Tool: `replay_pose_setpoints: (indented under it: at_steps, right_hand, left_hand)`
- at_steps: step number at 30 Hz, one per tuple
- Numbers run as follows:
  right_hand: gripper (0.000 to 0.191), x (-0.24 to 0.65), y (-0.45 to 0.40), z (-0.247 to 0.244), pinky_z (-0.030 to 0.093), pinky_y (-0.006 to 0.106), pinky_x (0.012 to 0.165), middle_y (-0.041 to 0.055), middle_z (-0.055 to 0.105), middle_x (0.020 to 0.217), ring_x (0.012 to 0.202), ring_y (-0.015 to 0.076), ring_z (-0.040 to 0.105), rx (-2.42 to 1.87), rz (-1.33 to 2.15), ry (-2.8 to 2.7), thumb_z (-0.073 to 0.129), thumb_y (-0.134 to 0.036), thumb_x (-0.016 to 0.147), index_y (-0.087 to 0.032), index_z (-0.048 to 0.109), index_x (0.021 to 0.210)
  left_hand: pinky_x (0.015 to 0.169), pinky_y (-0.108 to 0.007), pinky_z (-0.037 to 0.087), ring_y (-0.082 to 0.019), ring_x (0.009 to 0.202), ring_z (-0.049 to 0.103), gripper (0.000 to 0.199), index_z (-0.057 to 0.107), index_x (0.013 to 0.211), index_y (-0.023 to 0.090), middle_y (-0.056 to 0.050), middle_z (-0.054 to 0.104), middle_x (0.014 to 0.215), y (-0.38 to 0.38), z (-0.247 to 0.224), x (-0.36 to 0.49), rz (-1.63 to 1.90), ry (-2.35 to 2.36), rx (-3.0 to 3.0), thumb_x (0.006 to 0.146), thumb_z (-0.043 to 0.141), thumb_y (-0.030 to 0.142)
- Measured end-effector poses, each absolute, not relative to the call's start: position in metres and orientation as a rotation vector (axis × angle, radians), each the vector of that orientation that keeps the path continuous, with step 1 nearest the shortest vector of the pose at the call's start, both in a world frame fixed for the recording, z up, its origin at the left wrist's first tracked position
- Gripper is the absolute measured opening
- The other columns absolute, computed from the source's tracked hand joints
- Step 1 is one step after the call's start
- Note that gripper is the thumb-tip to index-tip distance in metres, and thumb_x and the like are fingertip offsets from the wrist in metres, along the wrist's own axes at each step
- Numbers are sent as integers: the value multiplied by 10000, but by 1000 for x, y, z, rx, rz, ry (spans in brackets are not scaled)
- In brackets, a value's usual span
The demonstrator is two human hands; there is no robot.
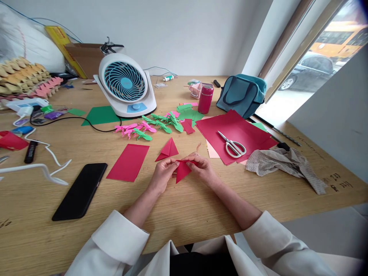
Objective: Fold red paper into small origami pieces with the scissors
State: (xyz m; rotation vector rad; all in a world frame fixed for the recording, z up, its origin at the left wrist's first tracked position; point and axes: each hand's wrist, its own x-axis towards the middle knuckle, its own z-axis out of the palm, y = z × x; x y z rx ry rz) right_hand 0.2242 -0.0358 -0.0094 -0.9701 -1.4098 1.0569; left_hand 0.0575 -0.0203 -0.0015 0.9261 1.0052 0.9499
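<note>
A small folded red paper (183,171) is pinched between both hands near the middle of the table, one point of it facing down toward me. My left hand (164,173) grips its left edge with thumb and fingers. On the right edge, my right hand (202,167) is closed in the same way. Just beyond my left hand lies a folded red triangle (169,149). A flat red rectangle of paper (128,162) rests to the left. Pink and green folded paper figures (162,123) are heaped farther back.
A black phone (80,191) lies at the left front. White-handled scissors (234,147) rest on large red sheets (253,132) at the right, beside a crumpled cloth (276,163). Behind stand a fan (125,84), a red bottle (205,99) and a blue bag (241,96).
</note>
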Motion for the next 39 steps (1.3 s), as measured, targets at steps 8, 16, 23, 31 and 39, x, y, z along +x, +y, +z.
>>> replay_pose_setpoints:
  at_steps: [8, 16, 23, 31, 39]
  right_hand:
    - [213, 227, -35, -11, 429, 354, 853, 51, 577, 870, 875, 201, 536, -900, 1047, -1455, 615, -411, 892, -263, 763, 931]
    - [183, 227, -34, -16, 443, 322, 770, 50, 550, 878, 834, 176, 530, -839, 992, -1513, 593, -311, 921, -251, 763, 894]
    - [235, 230, -31, -20, 460, 321, 747, 47, 553, 863, 817, 166, 541, -855, 817, -1618, 537, -188, 920, -242, 759, 866]
    - [340, 232, -31, -18, 471, 321, 757, 39, 564, 884, 843, 160, 554, -868, 686, -1711, 487, -51, 875, -252, 761, 891]
    - [387, 232, -32, -13, 481, 311, 731, 33, 551, 875, 825, 156, 549, -866, 641, -1747, 465, 13, 824, -243, 752, 869]
  left_hand:
    - [528, -214, 512, -118, 624, 608, 307, 653, 799, 157, 2, 672, 750, -19, -3, 56, 978, 1011, 1046, 658, 761, 407]
    - [524, -166, 441, -78, 565, 559, 216, 643, 757, 160, 37, 641, 652, -18, -7, 58, 1003, 1013, 1040, 694, 711, 356]
    - [496, -186, 471, -92, 539, 594, 318, 630, 767, 164, 34, 657, 658, -19, -5, 57, 895, 966, 939, 666, 768, 432]
    - [559, -221, 525, -124, 637, 659, 386, 676, 846, 138, -15, 723, 770, -19, -5, 58, 897, 904, 829, 614, 842, 397]
    - [601, -244, 553, -140, 683, 688, 320, 696, 903, 117, -49, 749, 839, -18, -6, 58, 899, 870, 786, 672, 814, 306]
